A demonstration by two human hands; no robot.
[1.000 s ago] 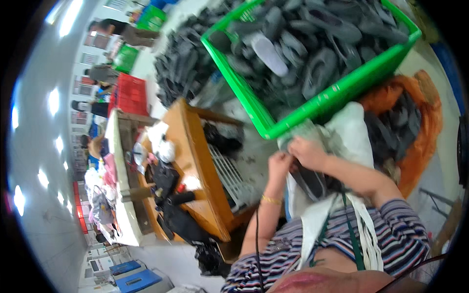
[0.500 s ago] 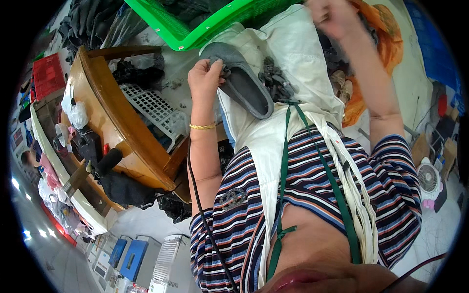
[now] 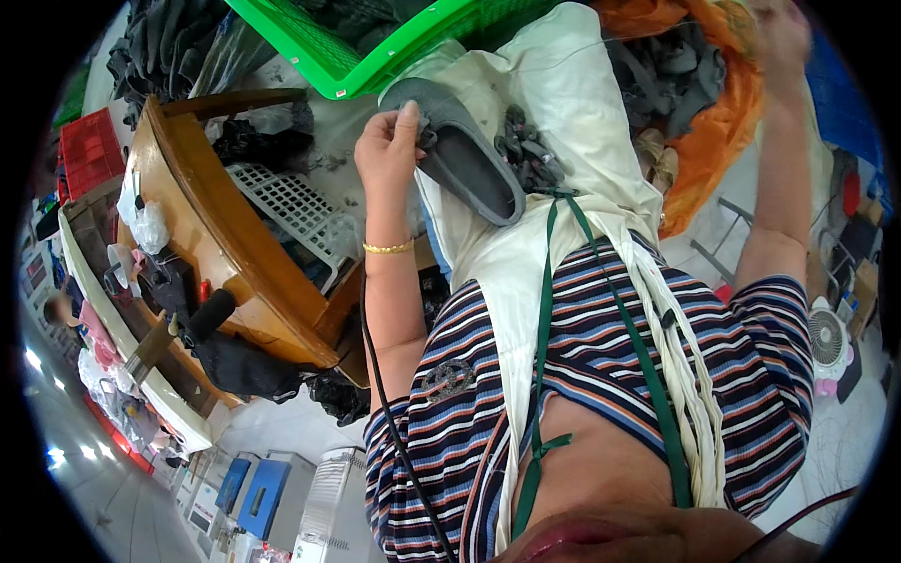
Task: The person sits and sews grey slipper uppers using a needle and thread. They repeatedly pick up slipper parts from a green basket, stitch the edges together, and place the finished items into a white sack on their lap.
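Observation:
A grey fabric shoe [image 3: 469,155] with a dark inside rests on my apron-covered lap. My left hand [image 3: 387,145] is closed on its upper edge, thumb pressing a small dark gathered cloth piece there. At the far right, my right hand [image 3: 781,38] is raised with its arm stretched out. Its fingers look closed but are partly blurred at the picture's rim. A thin thread [image 3: 572,54] runs above my lap toward that hand. Several dark gathered cloth pieces [image 3: 527,155] lie on the white apron [image 3: 582,122] beside the shoe.
A green plastic basket [image 3: 343,84] with dark pieces stands beyond my knees. An orange bag [image 3: 727,122] holding grey cloth pieces is at the right. On the left are a wooden table [image 3: 202,235], a white crate [image 3: 282,202] and a red crate [image 3: 91,150].
My right hand has swung outward to the far right, uncovering the orange bag's contents. My left hand and the shoe stay nearly in place, the left thumb now pointing upward.

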